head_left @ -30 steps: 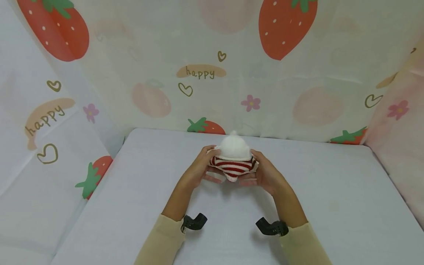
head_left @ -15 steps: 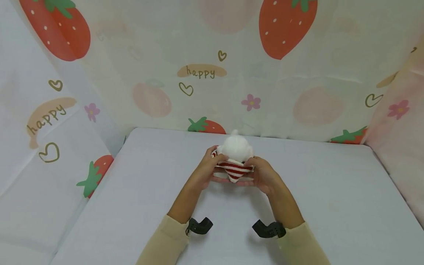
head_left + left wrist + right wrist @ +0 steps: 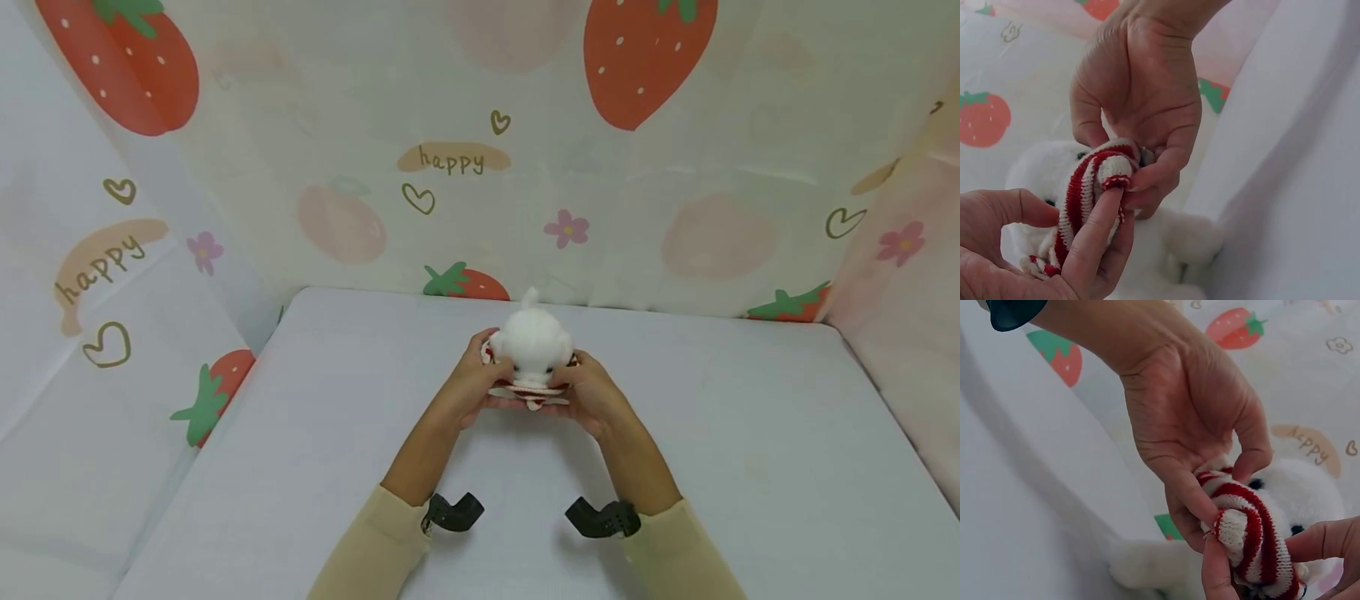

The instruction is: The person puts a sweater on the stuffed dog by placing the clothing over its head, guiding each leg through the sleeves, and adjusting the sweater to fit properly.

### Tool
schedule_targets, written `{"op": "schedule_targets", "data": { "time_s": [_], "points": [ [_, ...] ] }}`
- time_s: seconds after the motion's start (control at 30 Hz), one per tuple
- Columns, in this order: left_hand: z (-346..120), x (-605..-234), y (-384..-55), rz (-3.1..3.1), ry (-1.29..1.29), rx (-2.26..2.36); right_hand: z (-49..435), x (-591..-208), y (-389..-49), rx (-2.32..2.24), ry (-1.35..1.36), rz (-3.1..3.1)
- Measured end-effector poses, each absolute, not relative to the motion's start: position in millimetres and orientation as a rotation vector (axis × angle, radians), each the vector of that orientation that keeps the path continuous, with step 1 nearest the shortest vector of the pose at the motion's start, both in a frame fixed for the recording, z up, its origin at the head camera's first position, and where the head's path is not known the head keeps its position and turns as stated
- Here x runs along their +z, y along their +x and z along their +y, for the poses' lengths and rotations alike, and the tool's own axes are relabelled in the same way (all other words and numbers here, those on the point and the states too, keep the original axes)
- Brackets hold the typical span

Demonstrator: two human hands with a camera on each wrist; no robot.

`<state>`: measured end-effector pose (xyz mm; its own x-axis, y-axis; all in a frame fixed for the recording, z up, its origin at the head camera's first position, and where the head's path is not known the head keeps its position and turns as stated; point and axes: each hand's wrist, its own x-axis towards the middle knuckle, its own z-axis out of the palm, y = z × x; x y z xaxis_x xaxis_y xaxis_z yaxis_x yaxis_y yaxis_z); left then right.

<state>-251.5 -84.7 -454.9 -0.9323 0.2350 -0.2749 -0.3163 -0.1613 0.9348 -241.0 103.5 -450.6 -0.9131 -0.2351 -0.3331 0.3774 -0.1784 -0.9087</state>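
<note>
Over the tabletop (image 3: 750, 458), the left hand (image 3: 467, 387) and right hand (image 3: 596, 393) hold a white plush toy (image 3: 532, 335), each grip pinching its striped knit (image 3: 1077, 197) between thumb and fingers. The head view catches just a sliver of it; the wrist views show it broadly, plus a white limb (image 3: 1150, 565).

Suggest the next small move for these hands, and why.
Probably draw the striped knit piece gently and evenly downward, away from the dark eyes. Its edge lies close to them on the white plush, and the left hand and right hand grip from opposite sides, so an even pull should keep it centred.
</note>
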Motion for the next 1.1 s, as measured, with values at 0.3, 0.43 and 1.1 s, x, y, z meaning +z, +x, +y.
{"op": "schedule_targets", "data": {
  "time_s": [0.3, 0.43, 1.1],
  "points": [
    [-86.2, -455.5, -253.4, 1.793, -0.051, 2.133, 105.9, -450.3, -241.7, -2.102, 0.137, 1.777],
    [-97.0, -453.6, -257.9, 1.828, -0.007, 2.056, 118.4, -446.1, -244.1, -1.958, 0.036, 1.898],
    [-96.0, -496.4, -219.4, 1.993, 0.064, 1.902, 131.2, -381.0, -270.5, -1.317, -0.856, 2.680]
  ]
}}
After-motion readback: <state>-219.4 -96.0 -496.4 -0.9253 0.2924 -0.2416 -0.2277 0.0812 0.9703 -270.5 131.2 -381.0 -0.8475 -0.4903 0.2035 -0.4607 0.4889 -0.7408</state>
